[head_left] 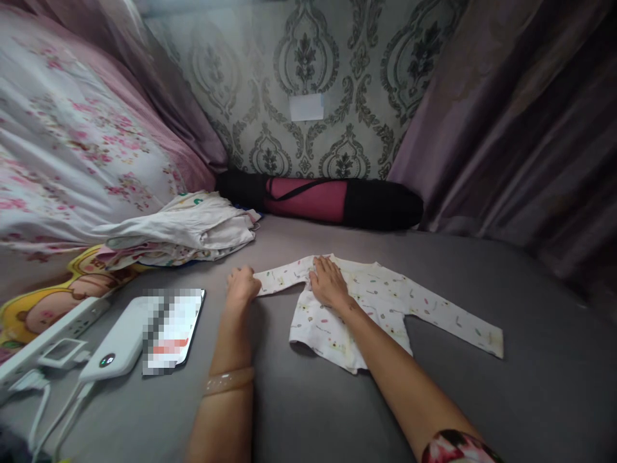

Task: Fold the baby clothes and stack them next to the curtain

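At left, the phone (180,328) lies near the person's left hand (242,284), which seems to pinch the shirt's cuff. The shirt (380,289) lies mid-bed (482,399); the right hand (330,281) presses flat, fingers together, by its left shoulder.

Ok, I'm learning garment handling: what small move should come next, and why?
Probably have the left hand draw its sleeve gently outward: that hand is at the cuff, the right hand lies flat on the shirt beside that sleeve, and the opposite sleeve lies extended.
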{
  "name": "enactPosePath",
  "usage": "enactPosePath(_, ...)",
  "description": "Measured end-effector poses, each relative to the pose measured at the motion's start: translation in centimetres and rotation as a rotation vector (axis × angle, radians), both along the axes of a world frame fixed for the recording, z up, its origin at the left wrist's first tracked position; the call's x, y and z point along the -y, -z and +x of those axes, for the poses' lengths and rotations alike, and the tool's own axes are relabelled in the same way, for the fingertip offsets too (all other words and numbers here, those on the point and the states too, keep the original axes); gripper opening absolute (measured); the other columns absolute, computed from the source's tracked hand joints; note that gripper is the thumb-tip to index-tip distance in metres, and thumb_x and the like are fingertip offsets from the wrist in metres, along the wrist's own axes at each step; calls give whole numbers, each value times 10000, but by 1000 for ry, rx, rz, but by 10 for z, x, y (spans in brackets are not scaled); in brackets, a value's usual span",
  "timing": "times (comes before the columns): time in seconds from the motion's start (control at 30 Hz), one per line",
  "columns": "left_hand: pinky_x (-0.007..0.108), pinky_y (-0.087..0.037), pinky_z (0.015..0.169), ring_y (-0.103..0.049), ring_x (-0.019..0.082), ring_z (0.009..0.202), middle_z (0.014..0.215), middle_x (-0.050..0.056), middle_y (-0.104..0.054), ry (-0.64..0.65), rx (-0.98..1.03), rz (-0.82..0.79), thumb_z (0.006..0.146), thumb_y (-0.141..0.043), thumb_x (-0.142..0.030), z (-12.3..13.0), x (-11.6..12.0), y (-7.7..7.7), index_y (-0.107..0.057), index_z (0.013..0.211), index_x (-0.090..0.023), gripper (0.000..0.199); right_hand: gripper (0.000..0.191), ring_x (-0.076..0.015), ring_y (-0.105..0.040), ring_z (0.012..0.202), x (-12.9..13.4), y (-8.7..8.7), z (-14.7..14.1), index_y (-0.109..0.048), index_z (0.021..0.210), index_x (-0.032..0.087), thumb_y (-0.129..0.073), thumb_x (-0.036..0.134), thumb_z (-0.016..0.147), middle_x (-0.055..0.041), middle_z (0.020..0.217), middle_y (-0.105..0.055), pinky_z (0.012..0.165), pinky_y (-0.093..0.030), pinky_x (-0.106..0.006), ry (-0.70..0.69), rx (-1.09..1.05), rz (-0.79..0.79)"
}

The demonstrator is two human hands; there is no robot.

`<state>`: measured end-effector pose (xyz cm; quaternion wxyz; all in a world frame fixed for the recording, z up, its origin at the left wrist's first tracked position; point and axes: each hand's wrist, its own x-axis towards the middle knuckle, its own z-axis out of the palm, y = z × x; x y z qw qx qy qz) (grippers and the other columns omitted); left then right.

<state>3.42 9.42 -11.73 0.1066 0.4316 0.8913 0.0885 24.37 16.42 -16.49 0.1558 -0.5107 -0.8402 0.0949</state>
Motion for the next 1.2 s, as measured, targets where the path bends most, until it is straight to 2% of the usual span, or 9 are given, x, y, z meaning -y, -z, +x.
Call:
enactPosePath(0.1,396,-429,861,-534,361,1147,1240,259,-535,-106,4,72,897,-400,-269,-4,-1,7,-592,1139,-82,361,552,-262,-257,1408,1,-1,0,-358,1467,127,-312,378,977,-137,1523,-329,1145,-147,-385,-5,9,7)
enactPosePath(0.23,374,-452,800,-584,348,1075,1120,224,-621,-87,59,52,837,-530,-446,-6,-3,16,-614,1033,-106,402,558,-265,-249,1409,2,-2,0,-350,1472,129,-329,378,972,-143,1525,-321,1141,-139,-391,-6,44,1)
enactPosePath(0.33,333,-456,734,-639,293,946,946,146,-679,-55,172,43,820,-544,-394,-9,-7,20,-624,927,-149,279,557,-269,-249,1407,1,-2,-1,-349,1472,138,-335,374,967,-142,1526,-319,1139,-137,-399,-5,59,4)
enactPosePath(0.43,326,-454,734,-638,273,932,899,116,-675,-57,210,171,842,-495,-339,-12,-13,20,-613,885,-177,205,559,-271,-242,1409,-1,-3,-2,-337,1478,159,-341,371,961,-134,1531,-311,1138,-136,-402,-1,79,-10)
enactPosePath(0.57,346,-456,796,-610,264,985,979,118,-652,-99,156,387,879,-440,-306,-13,-21,16,-576,962,-188,198,564,-283,-251,1404,-2,-5,-2,-322,1488,185,-342,378,958,-133,1532,-308,1131,-149,-407,0,81,-40)
enactPosePath(0.77,323,-456,872,-591,217,988,1000,84,-612,-2,129,453,851,-426,-154,-24,-31,15,-521,1146,-195,312,578,-288,-215,1416,-2,-7,-5,-313,1491,227,-339,446,957,-117,1545,-282,1127,-132,-418,12,85,-73)
enactPosePath(0.87,312,-451,878,-576,219,1028,1103,114,-560,70,38,431,856,-402,-118,-28,-31,19,-517,1219,-188,388,591,-301,-207,1416,-3,-10,-7,-315,1492,232,-361,452,945,-123,1547,-274,1120,-130,-426,19,101,-113)
enactPosePath(1.0,324,-472,751,-609,222,895,1168,127,-497,168,-86,270,918,-349,-176,-29,-26,28,-466,1330,-243,434,593,-315,-229,1400,-4,-16,-11,-351,1477,235,-391,441,923,-127,1530,-301,1103,-155,-427,38,122,-128)
enactPosePath(1.2,327,-465,675,-612,220,802,1133,130,-480,185,-197,117,959,-301,-274,-22,-20,29,-577,1185,-217,362,553,-324,-377,1268,-8,-27,-18,-470,1395,279,-450,465,875,-129,1413,-427,1005,-282,-433,87,139,-122)
